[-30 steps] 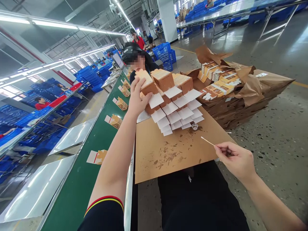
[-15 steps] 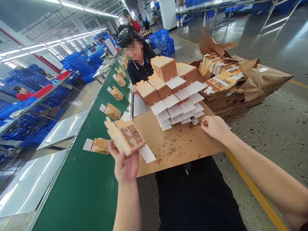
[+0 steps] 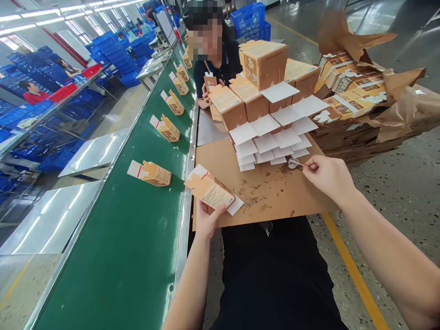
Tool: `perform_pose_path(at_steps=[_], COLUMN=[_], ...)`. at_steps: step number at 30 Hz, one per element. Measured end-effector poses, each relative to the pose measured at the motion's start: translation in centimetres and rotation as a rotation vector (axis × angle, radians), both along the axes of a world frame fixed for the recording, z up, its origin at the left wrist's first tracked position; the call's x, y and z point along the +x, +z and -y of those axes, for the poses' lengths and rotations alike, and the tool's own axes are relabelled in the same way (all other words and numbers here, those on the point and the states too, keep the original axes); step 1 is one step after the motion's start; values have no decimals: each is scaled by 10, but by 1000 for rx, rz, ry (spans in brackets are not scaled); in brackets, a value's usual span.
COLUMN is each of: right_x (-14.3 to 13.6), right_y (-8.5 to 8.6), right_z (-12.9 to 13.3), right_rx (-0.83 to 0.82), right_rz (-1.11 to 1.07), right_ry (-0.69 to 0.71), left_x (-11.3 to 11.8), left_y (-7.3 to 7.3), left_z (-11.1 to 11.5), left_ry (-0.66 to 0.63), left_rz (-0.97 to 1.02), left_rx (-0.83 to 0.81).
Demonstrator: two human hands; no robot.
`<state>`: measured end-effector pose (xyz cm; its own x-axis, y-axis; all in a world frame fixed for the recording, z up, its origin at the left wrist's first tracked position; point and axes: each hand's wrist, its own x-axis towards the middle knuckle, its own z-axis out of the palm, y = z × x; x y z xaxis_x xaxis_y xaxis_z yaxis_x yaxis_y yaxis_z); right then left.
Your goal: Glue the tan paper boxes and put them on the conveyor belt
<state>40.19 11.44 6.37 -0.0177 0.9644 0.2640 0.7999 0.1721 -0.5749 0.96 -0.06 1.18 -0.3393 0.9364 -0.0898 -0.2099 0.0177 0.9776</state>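
My left hand (image 3: 208, 220) grips an orange-brown carton (image 3: 215, 192) from below, over the left edge of the cardboard sheet (image 3: 275, 197). The carton's printed side faces up, with white flaps at both ends. At the sheet's right side, my right hand (image 3: 321, 176) pinches a thin stick whose round, clear end (image 3: 293, 163) is over dark stains on the sheet. Stacked cartons (image 3: 240, 103) with white flaps sticking out toward me stand just behind it.
Several cartons (image 3: 154, 173) lie in a row on the green belt (image 3: 127, 256) at left. Across the stack, a person (image 3: 215, 64) holds a carton. Flat cartons in torn brown paper (image 3: 395, 123) are at right; a blue crate (image 3: 249, 23) stands behind.
My left hand has brought its carton rightward from the belt side to over the cardboard, turned to another printed face. The view has shifted. The person opposite now shows a carton in hand.
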Motion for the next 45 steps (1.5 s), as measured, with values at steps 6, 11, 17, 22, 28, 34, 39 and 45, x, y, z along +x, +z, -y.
perform_pose_path(at_steps=[6,11,17,22,28,34,39,45], right_x=[-76,-146,-161,-143,-120,-108,-105,-105], right_y=[-29,-72,-83,-79,-73,-70,-66,-64], right_z=[81,124,121,113,108,112,113,109], right_rx=[-18,3,12,-9,17,38,40,43], right_rz=[-295,-307,-205,-247,-401,-452,-467,-453], right_ry=[325,419,475,371,226,178,167,185], left_x=[4,7,6,7,19,25,30,31], left_y=[-7,-12,-20,-24,-27,-30,-22,-15], left_z=[-8,-5,-4,-3,10,23,22,17], left_ry=[75,52,61,74,125,163,103,54], left_rz=[-80,-140,-168,-174,-370,-702,-768,-715], left_rx=[-36,-31,-19,-3,-17,-57,-75,-109])
